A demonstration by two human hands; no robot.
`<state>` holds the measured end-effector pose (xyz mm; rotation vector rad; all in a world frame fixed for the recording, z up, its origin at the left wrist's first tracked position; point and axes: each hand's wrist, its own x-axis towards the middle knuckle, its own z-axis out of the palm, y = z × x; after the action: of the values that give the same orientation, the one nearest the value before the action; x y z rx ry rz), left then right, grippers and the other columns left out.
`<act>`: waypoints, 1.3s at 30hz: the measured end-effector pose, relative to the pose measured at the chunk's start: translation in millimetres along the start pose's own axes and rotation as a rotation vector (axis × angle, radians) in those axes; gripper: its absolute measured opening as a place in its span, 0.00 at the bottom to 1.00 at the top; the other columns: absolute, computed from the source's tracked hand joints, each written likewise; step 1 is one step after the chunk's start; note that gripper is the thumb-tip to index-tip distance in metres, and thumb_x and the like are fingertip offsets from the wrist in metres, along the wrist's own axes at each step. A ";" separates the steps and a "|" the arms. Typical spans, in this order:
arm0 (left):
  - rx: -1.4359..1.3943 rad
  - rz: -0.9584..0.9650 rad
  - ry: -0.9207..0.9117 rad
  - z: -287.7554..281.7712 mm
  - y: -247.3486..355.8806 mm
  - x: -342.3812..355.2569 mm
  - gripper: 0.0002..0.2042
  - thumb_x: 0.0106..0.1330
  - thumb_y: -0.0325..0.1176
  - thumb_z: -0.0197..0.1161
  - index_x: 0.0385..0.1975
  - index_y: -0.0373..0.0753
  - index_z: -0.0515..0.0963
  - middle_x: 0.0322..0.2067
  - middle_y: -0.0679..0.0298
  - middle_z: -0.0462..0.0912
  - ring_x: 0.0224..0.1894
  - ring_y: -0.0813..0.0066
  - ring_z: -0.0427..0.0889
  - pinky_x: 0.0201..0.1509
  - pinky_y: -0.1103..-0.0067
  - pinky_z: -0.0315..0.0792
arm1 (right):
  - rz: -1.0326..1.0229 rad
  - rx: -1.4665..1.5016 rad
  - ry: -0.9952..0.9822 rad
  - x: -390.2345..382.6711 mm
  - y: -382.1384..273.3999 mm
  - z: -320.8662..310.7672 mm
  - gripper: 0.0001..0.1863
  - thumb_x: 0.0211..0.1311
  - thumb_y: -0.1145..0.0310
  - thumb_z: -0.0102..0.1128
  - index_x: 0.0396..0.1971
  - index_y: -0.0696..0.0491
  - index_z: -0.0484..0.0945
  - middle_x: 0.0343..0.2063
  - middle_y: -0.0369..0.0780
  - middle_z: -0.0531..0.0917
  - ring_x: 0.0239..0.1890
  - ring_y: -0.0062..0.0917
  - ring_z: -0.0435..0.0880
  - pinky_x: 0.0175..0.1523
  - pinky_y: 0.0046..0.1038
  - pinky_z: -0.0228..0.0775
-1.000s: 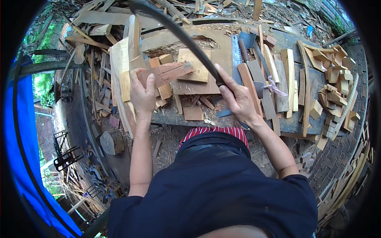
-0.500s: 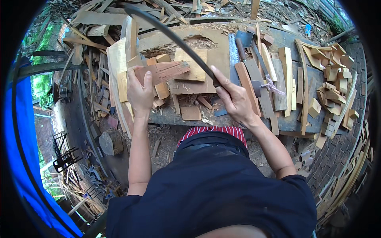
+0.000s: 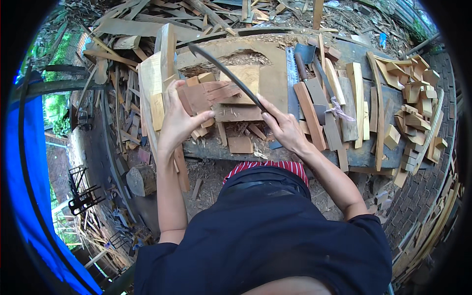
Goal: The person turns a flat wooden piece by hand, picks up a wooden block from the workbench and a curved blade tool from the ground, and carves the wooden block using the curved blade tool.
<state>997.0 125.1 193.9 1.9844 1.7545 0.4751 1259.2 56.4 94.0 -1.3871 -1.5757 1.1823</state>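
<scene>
Head view. Main change was at the left hand [image 3: 173, 123]: the thumb, which had lain across the red block [image 3: 200, 97] half a second earlier, now stuck out to the right along its lower edge, clear of its face. The fingers stayed up at the block's left end. The hand was spread rather than clamped; whether the fingers bore any of the block's weight could not be told.

Red block: over the bench [image 3: 211, 151], its ragged right end overlapping the pale slab [image 3: 248, 76] in view. Contact with the slab not confirmed.

Right hand [image 3: 287, 130] remained closed around the grip end of the long dark blade [image 3: 223, 71]. The blade's tip had dropped well down in view and now pointed over the far part of the board [image 3: 274, 78]. The blade passed close by the block's ragged end; touching or apart, not clear.

Second change: a brown strip [image 3: 181, 169] showed beside the left wrist, below the bench's near edge, where none was seen before. Falling or at rest: undetermined.

Reading (judgement): with the thumb off, the block was not pinned firmly, so this looked like a regrip between strokes rather than a cut.
</scene>
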 end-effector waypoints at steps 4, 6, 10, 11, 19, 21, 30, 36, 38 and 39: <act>-0.018 -0.063 0.050 8.8 -2.9 -6.4 0.39 0.46 0.35 0.77 0.54 0.29 0.60 0.49 0.45 0.70 0.54 0.49 0.73 0.58 0.65 0.68 | -0.210 0.174 0.099 11.9 -68.2 -22.1 0.28 0.65 0.74 0.53 0.66 0.46 0.66 0.21 0.47 0.79 0.18 0.31 0.75 0.30 0.30 0.69; -0.016 -0.158 0.131 12.8 -1.4 -9.8 0.38 0.46 0.36 0.77 0.53 0.29 0.61 0.48 0.45 0.71 0.52 0.49 0.74 0.56 0.66 0.69 | -0.296 0.186 0.122 10.1 -78.9 -27.4 0.28 0.65 0.75 0.53 0.66 0.47 0.66 0.23 0.48 0.80 0.20 0.31 0.76 0.31 0.30 0.70; 0.078 -0.123 0.192 13.9 5.8 -5.9 0.34 0.47 0.39 0.77 0.48 0.29 0.64 0.44 0.44 0.75 0.47 0.49 0.78 0.52 0.65 0.72 | -0.151 -0.021 -0.085 -9.6 -43.8 -10.7 0.27 0.67 0.70 0.50 0.66 0.44 0.65 0.35 0.52 0.83 0.32 0.37 0.85 0.37 0.32 0.74; 0.188 -0.141 0.195 12.7 9.8 -2.9 0.33 0.48 0.40 0.77 0.46 0.29 0.64 0.43 0.44 0.76 0.47 0.49 0.78 0.51 0.65 0.72 | 0.068 -0.225 -0.255 -15.5 -26.7 -9.1 0.26 0.69 0.66 0.48 0.67 0.42 0.63 0.37 0.53 0.83 0.35 0.40 0.86 0.40 0.34 0.74; 0.054 -0.224 0.230 11.8 -22.0 -18.3 0.32 0.49 0.43 0.76 0.43 0.28 0.65 0.47 0.42 0.72 0.51 0.49 0.76 0.52 0.65 0.71 | 0.136 0.055 -0.223 -10.9 -35.9 -22.0 0.26 0.68 0.64 0.49 0.67 0.41 0.63 0.50 0.49 0.79 0.40 0.45 0.84 0.45 0.37 0.76; 0.168 -0.217 0.265 14.7 -21.0 -15.5 0.32 0.49 0.44 0.76 0.43 0.28 0.65 0.49 0.41 0.70 0.53 0.49 0.74 0.54 0.64 0.70 | -0.214 0.028 -0.075 -1.9 -58.9 -23.4 0.28 0.66 0.68 0.53 0.66 0.43 0.64 0.49 0.49 0.80 0.39 0.43 0.85 0.43 0.35 0.76; 0.194 -0.106 0.379 29.1 -6.1 -10.5 0.40 0.49 0.42 0.74 0.57 0.30 0.59 0.51 0.45 0.68 0.55 0.47 0.71 0.57 0.62 0.68 | -0.002 -0.189 -0.141 -16.5 -12.1 5.9 0.27 0.69 0.59 0.48 0.67 0.32 0.61 0.20 0.53 0.80 0.24 0.49 0.81 0.31 0.45 0.74; -0.072 -0.052 0.280 11.4 -9.3 0.9 0.31 0.50 0.40 0.74 0.50 0.31 0.68 0.48 0.48 0.73 0.52 0.51 0.74 0.56 0.67 0.69 | 0.030 -0.226 -0.177 -13.0 -12.0 0.8 0.27 0.69 0.65 0.48 0.68 0.36 0.61 0.28 0.52 0.83 0.24 0.45 0.82 0.33 0.42 0.72; -0.043 -0.048 0.294 12.0 0.6 4.5 0.30 0.50 0.41 0.74 0.49 0.31 0.69 0.47 0.48 0.73 0.51 0.52 0.74 0.55 0.67 0.69 | 0.003 -0.182 -0.141 -18.4 -16.3 -4.5 0.26 0.69 0.61 0.48 0.67 0.35 0.62 0.26 0.53 0.82 0.27 0.48 0.82 0.35 0.44 0.73; -0.016 -0.053 0.308 13.2 4.4 4.4 0.29 0.50 0.41 0.73 0.48 0.31 0.70 0.47 0.48 0.73 0.50 0.52 0.75 0.55 0.67 0.69 | -0.023 -0.140 -0.113 -21.8 -18.5 -6.1 0.26 0.69 0.58 0.48 0.66 0.34 0.63 0.24 0.54 0.82 0.29 0.51 0.82 0.36 0.46 0.74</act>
<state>1008.2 127.8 185.0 1.9289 1.9710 0.8096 1262.4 35.9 114.7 -1.4073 -1.7785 1.1742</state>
